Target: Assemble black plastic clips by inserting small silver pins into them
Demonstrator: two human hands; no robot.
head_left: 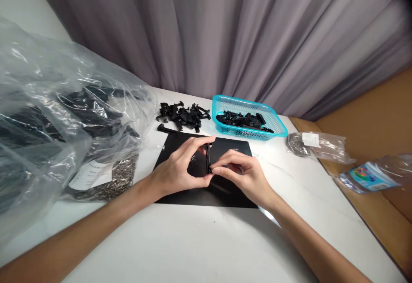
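A slim black plastic part (207, 157) stands on end above a black mat (206, 195). My left hand (180, 167) grips it by its two ends, between thumb and forefinger. My right hand (243, 173) is closed in a pinch at the part's lower end, and its fingertips touch it there. A small metallic glint shows beside the right fingers, but what they pinch is too small to make out. Tiny metal pieces (192, 159) lie on the mat behind the left hand, with a few others near its back edge.
A pile of black plastic parts (183, 116) lies behind the mat, left of a blue basket (281, 129) with similar parts. Clear bags, one with small metal pieces (124, 175), crowd the left. A smaller bag (299, 144) and a plastic bottle (373, 175) are at right.
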